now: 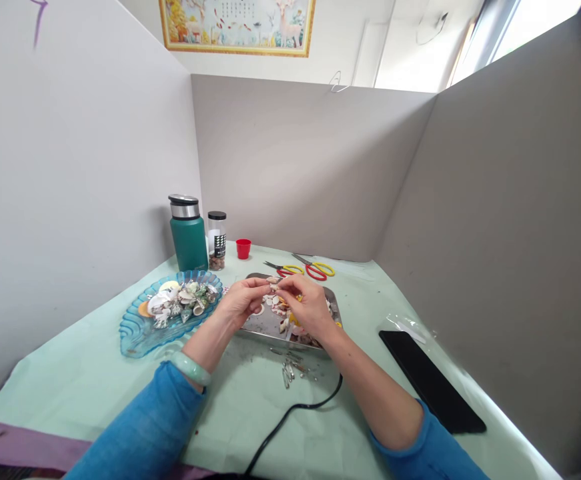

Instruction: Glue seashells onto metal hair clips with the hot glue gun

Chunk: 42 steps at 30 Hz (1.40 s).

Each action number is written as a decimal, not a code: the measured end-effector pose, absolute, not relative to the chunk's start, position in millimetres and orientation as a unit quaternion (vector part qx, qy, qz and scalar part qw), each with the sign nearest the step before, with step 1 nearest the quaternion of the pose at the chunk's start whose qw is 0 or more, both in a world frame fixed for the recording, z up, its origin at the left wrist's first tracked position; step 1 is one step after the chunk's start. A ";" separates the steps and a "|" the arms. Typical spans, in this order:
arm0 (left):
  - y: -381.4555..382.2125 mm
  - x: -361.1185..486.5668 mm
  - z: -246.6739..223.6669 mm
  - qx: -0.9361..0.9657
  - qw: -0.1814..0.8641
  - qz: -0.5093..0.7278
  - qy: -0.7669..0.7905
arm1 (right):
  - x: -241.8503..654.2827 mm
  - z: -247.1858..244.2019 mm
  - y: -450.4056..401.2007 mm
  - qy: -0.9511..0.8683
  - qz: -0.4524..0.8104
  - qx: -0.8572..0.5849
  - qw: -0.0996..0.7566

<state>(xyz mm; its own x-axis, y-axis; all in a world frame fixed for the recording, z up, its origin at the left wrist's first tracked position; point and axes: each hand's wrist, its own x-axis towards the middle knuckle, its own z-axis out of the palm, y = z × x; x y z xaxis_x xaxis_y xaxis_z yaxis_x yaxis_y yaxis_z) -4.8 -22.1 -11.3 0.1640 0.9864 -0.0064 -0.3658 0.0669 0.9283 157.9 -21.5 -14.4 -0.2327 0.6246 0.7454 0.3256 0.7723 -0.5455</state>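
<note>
Over a metal tray of shells and small pieces, my two hands meet fingertip to fingertip. Between them is a small pale piece that looks like a shell. My left hand pinches it from the left with thumb and forefinger. My right hand grips its other side, fingers curled, and hides part of the tray. Left of the tray, a blue scalloped glass dish holds white, grey and orange shells.
Behind stand a green bottle, a clear jar, a red cup and scissors. Small metal pieces and a black cable lie in front. A black flat object lies right. Grey panels surround the table.
</note>
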 end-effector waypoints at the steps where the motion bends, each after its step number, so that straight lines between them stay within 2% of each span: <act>1: -22.1 -4.8 -11.5 0.429 0.630 0.534 0.366 | 158.1 -14.6 -21.4 -0.775 0.135 -0.306 0.536; 12: -22.6 -4.4 -10.7 0.436 0.613 0.542 0.374 | 159.5 -12.0 -26.1 -0.789 0.123 -0.320 0.509; 30: -24.0 -3.5 -9.5 0.450 0.606 0.541 0.371 | 159.2 -13.1 -24.9 -0.799 0.113 -0.295 0.512; 37: -21.7 -7.5 -6.9 0.430 0.606 0.565 0.359 | 163.4 -11.9 -27.6 -0.761 0.149 -0.347 0.528; 42: -17.7 -10.0 -8.1 0.426 0.590 0.583 0.362 | 188.7 -7.9 -24.3 -0.726 0.089 -0.424 0.534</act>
